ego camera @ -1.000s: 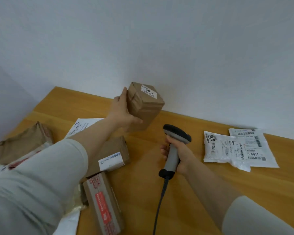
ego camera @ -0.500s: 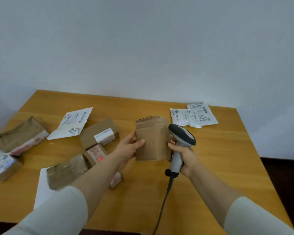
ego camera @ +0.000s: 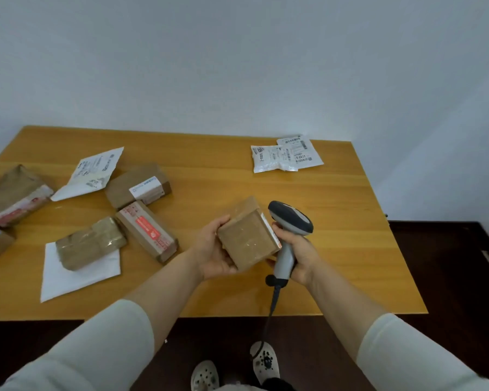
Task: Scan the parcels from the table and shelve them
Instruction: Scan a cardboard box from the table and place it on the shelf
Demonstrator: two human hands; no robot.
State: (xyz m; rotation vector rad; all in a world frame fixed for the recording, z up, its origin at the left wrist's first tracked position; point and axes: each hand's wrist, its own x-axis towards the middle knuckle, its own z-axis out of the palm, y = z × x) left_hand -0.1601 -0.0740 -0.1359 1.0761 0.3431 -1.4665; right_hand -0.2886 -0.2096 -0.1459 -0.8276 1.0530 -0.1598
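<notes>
Head view: brown parcel (ego camera: pixel 247 241), held above the counter (ego camera: pixel 336 221) near its front edge, is cupped from the left by the left hand (ego camera: pixel 213 253). Its labelled side is turned right, just beside the right hand (ego camera: pixel 297 256), which is wrapped round the scanner (ego camera: pixel 290 221). Against half a second earlier, the parcel is tipped from upright.

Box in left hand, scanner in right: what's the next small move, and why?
Probably the left hand should turn the cardboard box so its labelled side faces the scanner. The plain taped face looks up, and only a thin strip of label shows along the box's right edge, close beside the scanner gripped by the right hand.
</notes>
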